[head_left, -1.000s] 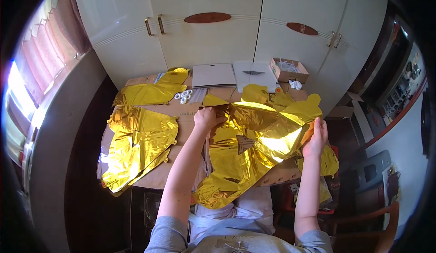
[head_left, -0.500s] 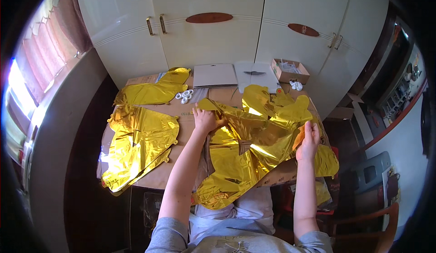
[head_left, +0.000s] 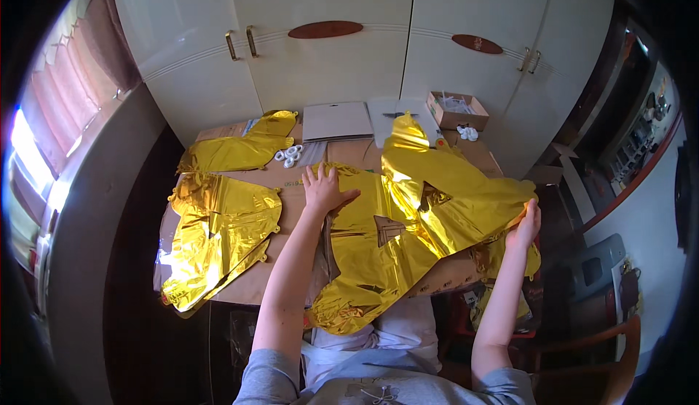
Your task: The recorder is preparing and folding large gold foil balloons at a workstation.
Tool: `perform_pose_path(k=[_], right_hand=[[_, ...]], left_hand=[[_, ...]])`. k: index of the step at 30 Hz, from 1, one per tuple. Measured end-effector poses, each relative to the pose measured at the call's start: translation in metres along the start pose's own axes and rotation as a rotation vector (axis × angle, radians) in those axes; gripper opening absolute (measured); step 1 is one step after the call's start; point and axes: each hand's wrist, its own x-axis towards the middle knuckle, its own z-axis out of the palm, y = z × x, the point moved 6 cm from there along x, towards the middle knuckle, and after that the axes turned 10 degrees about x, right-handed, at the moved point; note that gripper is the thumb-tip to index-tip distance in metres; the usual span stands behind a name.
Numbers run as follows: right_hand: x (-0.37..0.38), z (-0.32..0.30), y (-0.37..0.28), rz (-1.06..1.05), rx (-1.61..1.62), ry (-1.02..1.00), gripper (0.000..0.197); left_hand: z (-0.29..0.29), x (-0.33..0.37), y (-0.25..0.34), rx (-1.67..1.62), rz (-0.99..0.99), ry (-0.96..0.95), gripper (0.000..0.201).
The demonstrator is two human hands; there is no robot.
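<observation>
A flat gold foil balloon (head_left: 466,176) with a triangular opening spreads over the right side of the cardboard-covered table. My right hand (head_left: 526,227) pinches its right corner, fingers and thumb closed on the foil. Partly beneath it lies another flat gold foil balloon (head_left: 357,252), which reaches over the near edge by my lap. Fingers spread, my left hand (head_left: 324,190) rests on the upper left part of this lower balloon. Farther left, a similar balloon (head_left: 229,212) lies flat, and one more gold foil piece (head_left: 240,152) is behind it.
Small white rolls (head_left: 290,157) sit behind my left hand. A grey flat board (head_left: 336,122) and an open carton (head_left: 460,114) stand along the cabinet (head_left: 328,63). A wooden chair (head_left: 597,368) is at the lower right; more gold foil hangs at the table's right edge.
My right hand has moved right, drawing the upper balloon's corner with it. The crumpled foil has unfolded and flattened, showing its triangular opening. My left hand's fingers have spread on the foil.
</observation>
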Motion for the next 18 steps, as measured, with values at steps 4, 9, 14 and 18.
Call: perform_pose_path(k=[4,9,14,18], right_hand=[[0.021,-0.04,0.002,-0.121,-0.208,-0.003,0.021],[0.03,-0.068,0.0,-0.369,-0.864,-0.142,0.022],[0.009,-0.062,-0.001,-0.229,-1.422,-0.121,0.025],[-0.02,-0.039,-0.018,-0.496,-1.494,-0.151,0.028]], left_hand=[[-0.002,0.0,0.003,0.009,0.015,-0.034,0.095],[-0.003,0.0,0.004,0.004,0.021,-0.025,0.095],[-0.001,0.0,0.001,-0.006,0.012,-0.022,0.094],[-0.002,0.0,0.004,-0.02,0.027,0.019,0.089]])
